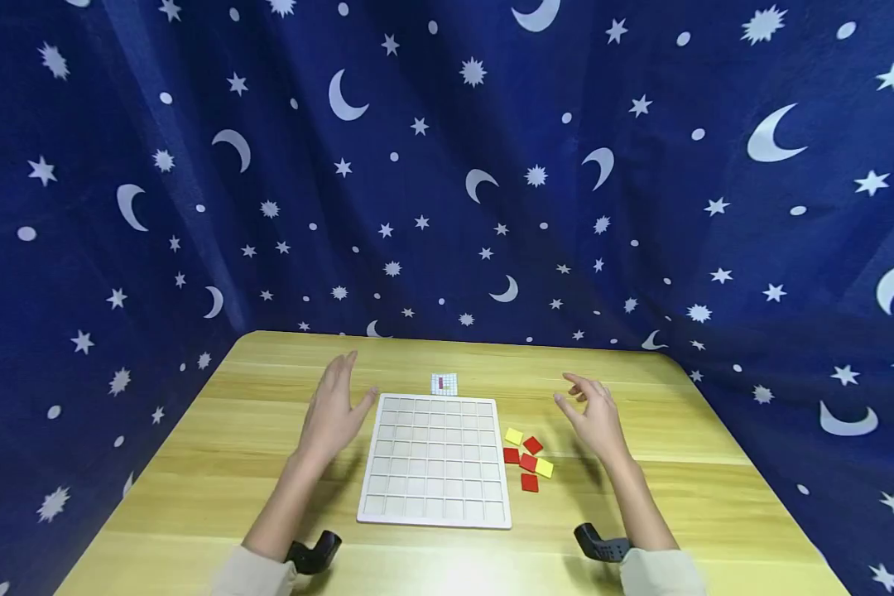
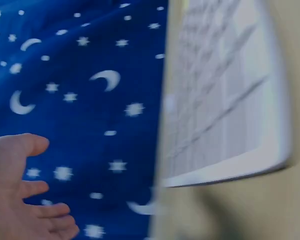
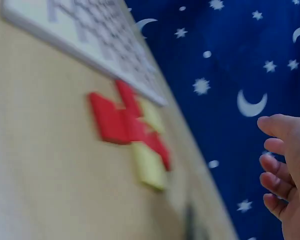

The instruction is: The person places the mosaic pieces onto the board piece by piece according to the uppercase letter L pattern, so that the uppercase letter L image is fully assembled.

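A white square grid board (image 1: 435, 523) lies flat on the wooden table. My left hand (image 1: 334, 411) hovers beside the board's left edge, fingers extended and holding nothing. To the right of the board, my right hand (image 1: 596, 415) is raised over the table with its fingers loosely bent and nothing in them. Between that hand and the board lie several flat square tiles, among them a red tile (image 1: 530, 483), a yellow tile (image 1: 514, 435) and another yellow tile (image 3: 150, 165). Behind the board's far edge lies a small card (image 1: 444, 384) printed with a grid and a red mark.
The wooden table (image 1: 194, 463) reaches back to a dark blue curtain (image 1: 432, 190) with moons and stars, which also hangs on both sides. A black wrist device (image 1: 314, 553) sits at the left wrist, and another black device (image 1: 601, 544) at the right.
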Demonstrator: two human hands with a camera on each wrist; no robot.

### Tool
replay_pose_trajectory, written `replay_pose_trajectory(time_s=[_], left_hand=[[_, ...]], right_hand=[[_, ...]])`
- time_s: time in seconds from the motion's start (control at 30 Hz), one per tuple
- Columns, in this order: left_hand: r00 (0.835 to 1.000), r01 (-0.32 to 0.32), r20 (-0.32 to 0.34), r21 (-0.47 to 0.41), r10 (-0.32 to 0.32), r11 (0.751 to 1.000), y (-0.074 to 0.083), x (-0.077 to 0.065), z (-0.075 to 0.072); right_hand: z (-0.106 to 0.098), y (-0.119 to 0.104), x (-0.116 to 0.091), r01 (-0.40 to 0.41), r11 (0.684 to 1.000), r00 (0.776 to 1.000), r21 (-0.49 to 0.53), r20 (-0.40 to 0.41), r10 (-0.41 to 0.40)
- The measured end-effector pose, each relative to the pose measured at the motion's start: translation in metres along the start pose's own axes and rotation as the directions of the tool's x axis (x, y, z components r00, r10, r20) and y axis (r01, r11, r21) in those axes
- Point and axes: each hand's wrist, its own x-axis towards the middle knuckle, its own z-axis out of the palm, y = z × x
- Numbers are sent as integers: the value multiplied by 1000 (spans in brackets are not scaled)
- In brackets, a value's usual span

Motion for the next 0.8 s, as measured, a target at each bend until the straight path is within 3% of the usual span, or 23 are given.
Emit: replay_pose_trajectory(time_s=[0.1,0.2,0.43,0.57,0.8], left_hand=[[1000,28,4,-95,-27,995,-9,-13,25],[997,79,24,-134,-76,988,-20,-26,45],[977,197,116,-198,-177,960,-43,-52,71],[976,188,146,-203,-160,961,-52,-56,79],[983,126,147,-112,-109,986,-61,-59,86]], right_hand=[[17,6,-16,-55,998,999,45,-1,55],[31,9,-31,-107,990,994,89,3,107],[53,11,-58,-190,975,981,118,70,183],[57,13,-60,-161,982,986,95,57,156],[58,19,-63,-148,988,986,53,87,143]])
